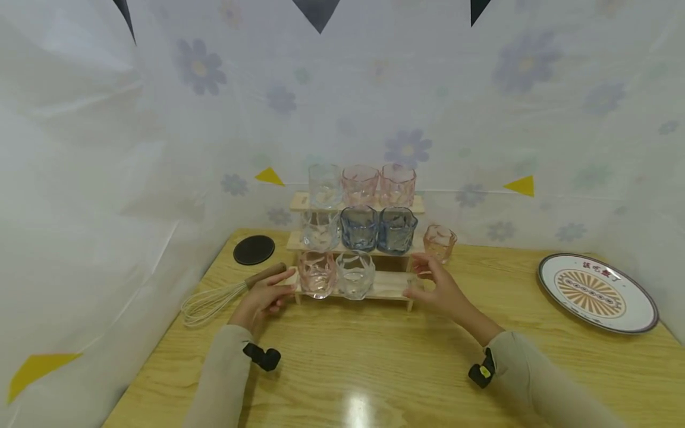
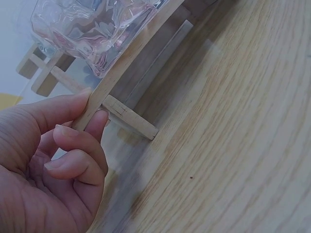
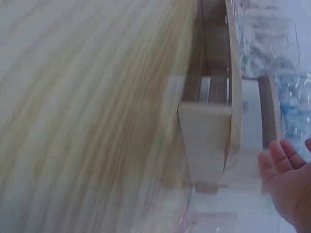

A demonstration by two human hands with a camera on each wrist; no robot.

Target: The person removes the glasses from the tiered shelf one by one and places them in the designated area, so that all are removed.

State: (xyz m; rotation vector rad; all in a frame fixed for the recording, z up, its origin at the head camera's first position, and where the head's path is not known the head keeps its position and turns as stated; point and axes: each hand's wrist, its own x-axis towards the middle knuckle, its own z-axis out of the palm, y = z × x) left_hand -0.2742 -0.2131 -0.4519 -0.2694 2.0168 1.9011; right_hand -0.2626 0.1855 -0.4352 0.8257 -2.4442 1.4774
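My left hand pinches the left end of the three-tier pale wooden rack; in the left wrist view the thumb and forefinger close on the front slat of the rack while the other fingers curl loosely. My right hand is at the rack's right end with its fingers fairly straight, and the right wrist view shows them just beside the rack's side piece; I cannot tell whether they grip it.

The rack stands on the light wooden bench at my 12 o'clock. Its bottom tier holds a pink faceted glass and a clear one, the middle tier a clear glass and two blue ones, and the top tier a clear glass and two pink ones.

A small orange-pink glass stands on the bench at 1 o'clock, just beside the rack. A wire whisk with a wooden handle lies at 10 o'clock, near my left hand, with a round black coaster beyond it. A patterned round plate lies at 2 o'clock, well apart.
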